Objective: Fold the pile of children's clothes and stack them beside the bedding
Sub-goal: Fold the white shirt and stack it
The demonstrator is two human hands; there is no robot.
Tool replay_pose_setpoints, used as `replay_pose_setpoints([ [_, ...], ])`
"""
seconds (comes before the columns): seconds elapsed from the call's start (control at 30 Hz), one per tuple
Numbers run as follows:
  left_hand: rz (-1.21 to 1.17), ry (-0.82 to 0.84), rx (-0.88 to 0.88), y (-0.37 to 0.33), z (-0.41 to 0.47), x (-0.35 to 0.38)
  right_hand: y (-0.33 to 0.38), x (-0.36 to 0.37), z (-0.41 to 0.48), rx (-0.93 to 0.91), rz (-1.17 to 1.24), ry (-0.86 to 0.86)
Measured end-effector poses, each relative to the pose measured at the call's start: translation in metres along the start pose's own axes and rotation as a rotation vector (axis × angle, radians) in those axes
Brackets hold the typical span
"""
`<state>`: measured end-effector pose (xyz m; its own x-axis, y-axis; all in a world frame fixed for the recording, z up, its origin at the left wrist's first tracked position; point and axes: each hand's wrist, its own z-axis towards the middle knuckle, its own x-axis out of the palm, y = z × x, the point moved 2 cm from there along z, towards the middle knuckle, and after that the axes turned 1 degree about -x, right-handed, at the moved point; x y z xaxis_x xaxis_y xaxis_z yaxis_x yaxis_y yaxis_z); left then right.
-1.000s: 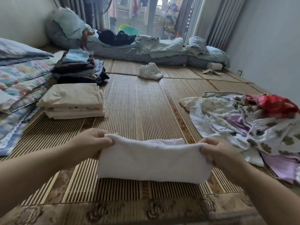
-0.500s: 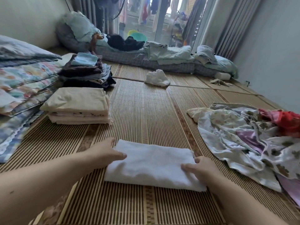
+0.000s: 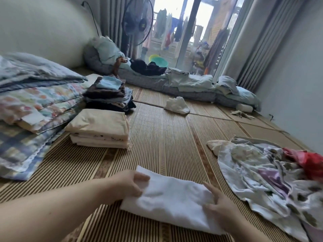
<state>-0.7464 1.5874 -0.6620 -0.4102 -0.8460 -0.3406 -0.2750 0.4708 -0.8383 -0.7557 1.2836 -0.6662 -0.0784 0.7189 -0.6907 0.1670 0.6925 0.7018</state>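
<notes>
While the left hand point(image 3: 129, 185) pinches the white garment point(image 3: 173, 196) at its left end, near on the mat point(image 3: 157, 137), and the right hand point(image 3: 221, 206) presses it flat-fingered, best fold edge to edge, smoothing creases.

The folded cloth point(image 3: 174, 203) lies on the mat point(image 3: 157, 137) up front, left hand point(image 3: 125, 184) holding its left end, right hand point(image 3: 220, 206) flat on its right; the loose pile point(image 3: 271, 180) sprawls to the right; bedding point(image 3: 35, 105) sits at the left, the near stack point(image 3: 99, 130) just beside it, the far stack point(image 3: 108, 95) behind that; a crumpled cloth point(image 3: 177, 105) lies farther back.
</notes>
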Motion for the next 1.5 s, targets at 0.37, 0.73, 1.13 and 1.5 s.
replay_pose_setpoints([
  [0.37,-0.12,-0.534,0.347,-0.018,-0.026,-0.137,0.147,0.025,0.056,-0.396,0.248,-0.028],
  [0.73,0.172,-0.916,0.191,0.025,0.045,-0.289,0.293,0.124,0.201,-0.48,0.25,0.059],
  [1.13,0.821,-0.736,-0.165,0.056,0.09,-0.285,0.247,0.174,0.233,-0.349,-0.146,0.095],
  [1.5,0.992,-0.647,0.42,-0.046,0.039,-0.075,0.183,0.072,0.094,-0.606,-0.595,-0.147],
])
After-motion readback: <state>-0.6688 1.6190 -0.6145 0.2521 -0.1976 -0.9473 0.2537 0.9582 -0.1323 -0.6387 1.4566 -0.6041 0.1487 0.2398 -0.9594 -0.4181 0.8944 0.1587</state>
